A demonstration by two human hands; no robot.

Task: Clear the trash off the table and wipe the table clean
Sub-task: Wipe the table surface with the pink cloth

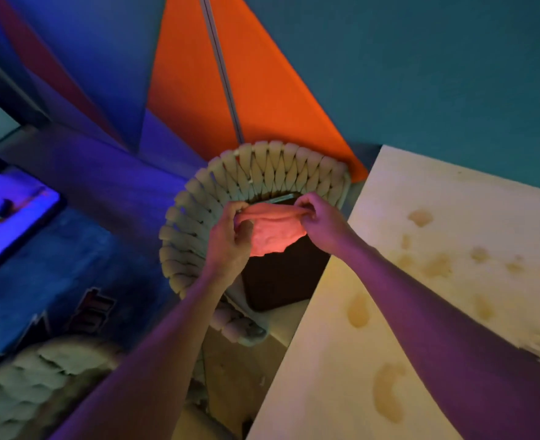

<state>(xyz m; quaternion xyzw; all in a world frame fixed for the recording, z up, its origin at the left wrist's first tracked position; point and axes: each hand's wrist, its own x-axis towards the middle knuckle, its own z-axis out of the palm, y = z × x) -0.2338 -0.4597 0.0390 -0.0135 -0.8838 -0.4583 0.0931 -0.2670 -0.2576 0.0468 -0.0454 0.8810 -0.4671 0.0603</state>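
Over the woven chair point(230, 185), both hands point(271, 223) pinch a crumpled pink cloth point(273, 235)

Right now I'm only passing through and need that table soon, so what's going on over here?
A person is holding a pinkish cloth stretched between both hands, the left hand gripping one end and the right hand pinching the other. They hold it above the woven chair, beside the table rather than over it. The light tabletop shows several brownish stains that have not been wiped yet. No trash is visible on the part of the table in view.
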